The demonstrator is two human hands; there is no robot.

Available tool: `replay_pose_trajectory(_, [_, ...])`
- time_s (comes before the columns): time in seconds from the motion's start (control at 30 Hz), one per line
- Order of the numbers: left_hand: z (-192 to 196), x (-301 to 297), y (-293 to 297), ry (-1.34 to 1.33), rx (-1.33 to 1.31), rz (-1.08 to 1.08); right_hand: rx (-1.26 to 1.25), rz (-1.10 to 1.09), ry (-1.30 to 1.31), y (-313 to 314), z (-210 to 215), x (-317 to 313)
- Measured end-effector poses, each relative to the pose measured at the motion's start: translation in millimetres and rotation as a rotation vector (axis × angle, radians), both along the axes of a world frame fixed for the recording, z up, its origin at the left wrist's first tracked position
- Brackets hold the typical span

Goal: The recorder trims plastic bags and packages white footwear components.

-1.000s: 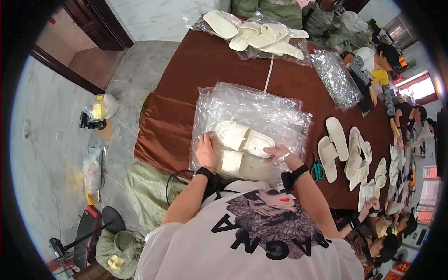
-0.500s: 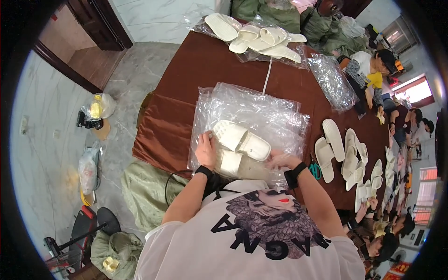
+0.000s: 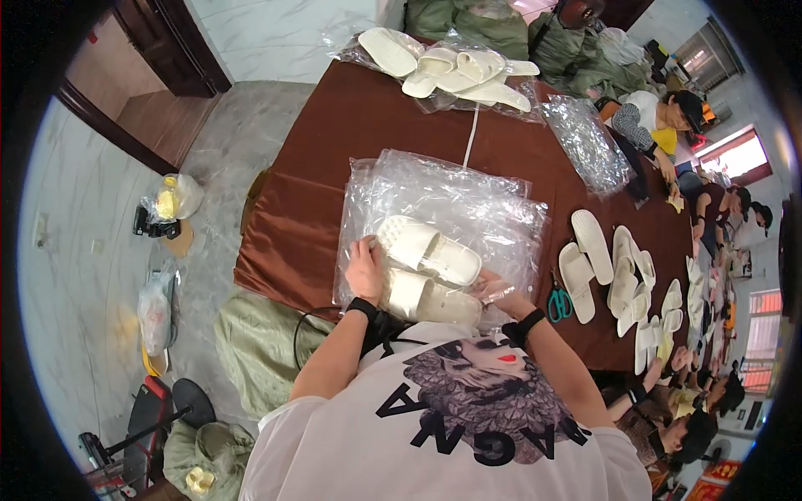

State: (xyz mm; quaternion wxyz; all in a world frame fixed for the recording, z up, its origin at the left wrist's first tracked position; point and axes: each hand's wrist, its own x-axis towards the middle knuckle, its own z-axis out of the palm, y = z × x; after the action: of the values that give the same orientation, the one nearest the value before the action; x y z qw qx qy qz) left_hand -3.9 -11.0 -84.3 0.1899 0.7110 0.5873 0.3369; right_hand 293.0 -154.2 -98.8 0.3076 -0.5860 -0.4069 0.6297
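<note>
Head view, hands (image 3: 365, 269) on slippers (image 3: 428, 250), lengthwise left-right

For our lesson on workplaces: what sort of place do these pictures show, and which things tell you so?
Probably a small packing workshop for footwear. A long brown table carries a stack of clear plastic bags, many cream slippers lie in rows, and other people work along its far side.

You have 2 cream slippers (image 3: 428, 269) at your 2 hands, 1 stack of clear plastic bags (image 3: 451, 196) and 1 pair of green-handled scissors (image 3: 559, 302).
</note>
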Motion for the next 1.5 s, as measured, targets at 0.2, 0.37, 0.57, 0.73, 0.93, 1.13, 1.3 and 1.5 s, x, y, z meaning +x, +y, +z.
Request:
replay_pose_trajectory(0.2, [-1, -6, -3, -0.032, -0.026, 0.021, -0.239, -0.011, -0.181, -3, 68, -19])
replay_pose_trajectory(0.37, [2, -4, -2, -0.019, -0.023, 0.013, -0.226, -0.191, 0.057, -4, 77, -29])
replay_pose_trajectory(0.57, [4, -3, -2, -0.024, -0.018, -0.002, -0.009, -0.355, -0.238, -3, 50, -50])
replay_pose_trajectory(0.73, [-1, -8, -3, -0.014, -0.014, 0.006, -0.087, -0.425, -0.123, -2, 53, -52])
replay_pose_trajectory(0.93, [-1, -6, -2, -0.002, -0.057, 0.018, -0.045, -0.469, 0.172, 11, 77, -73])
replay_pose_trajectory(1.13, [-3, 3, 2, 0.001, -0.14, 0.007, 0.06, -0.444, -0.109, 17, 75, -77])
replay_pose_trajectory(1.3, [-31, -13, -6, -0.125, -0.191, 0.078, 0.307, -0.423, -0.467, 15, 25, -72])
replay_pose_trajectory(1.5, [-17, -4, 0, -0.084, 0.0, 0.04, 0.366, -0.425, -0.851, -13, 47, -36])
